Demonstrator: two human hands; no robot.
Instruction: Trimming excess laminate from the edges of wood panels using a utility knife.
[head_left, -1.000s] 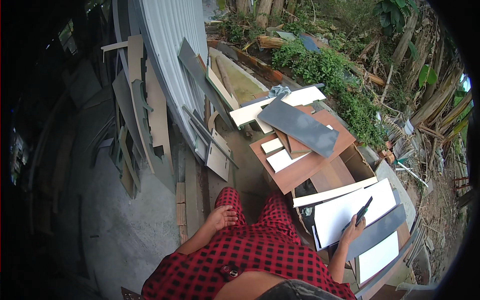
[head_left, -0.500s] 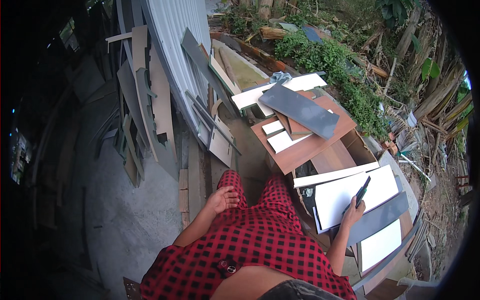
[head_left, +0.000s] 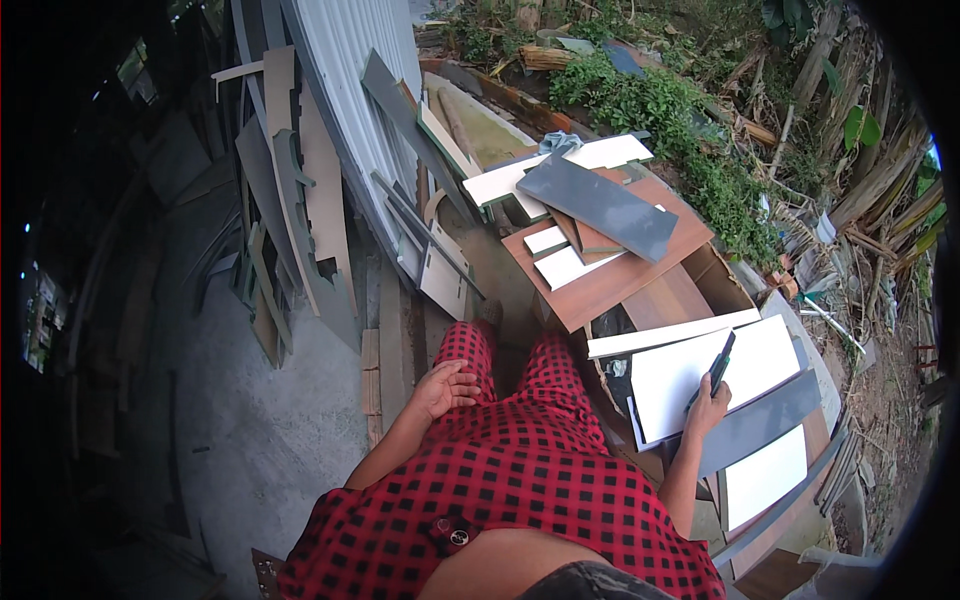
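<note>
My right hand [head_left: 708, 408] is closed around a slim black tool with a green edge [head_left: 722, 362]; its exact kind is hard to make out. The tool slants up over a white board [head_left: 665, 385], and its shadow falls on that board. Against my red and black checked trousers, my left hand [head_left: 443, 389] hovers near the left thigh, empty with the fingers apart. Below the white board lies a grey board [head_left: 770, 420], with a smaller white panel [head_left: 765, 480] nearer me. A narrow white strip [head_left: 675, 333] runs along the far side.
Brown panels [head_left: 600, 290] and a dark grey plank [head_left: 600, 205] are piled farther off, by a crumpled blue cloth [head_left: 560, 143]. Offcuts [head_left: 310, 200] lean on the left beside a corrugated metal sheet [head_left: 365, 100]. Green plants [head_left: 640, 120] grow beyond.
The view has shifted slightly. My right hand still holds the black tool over the white board, tipped a little more upright. My left hand stays almost in place.
</note>
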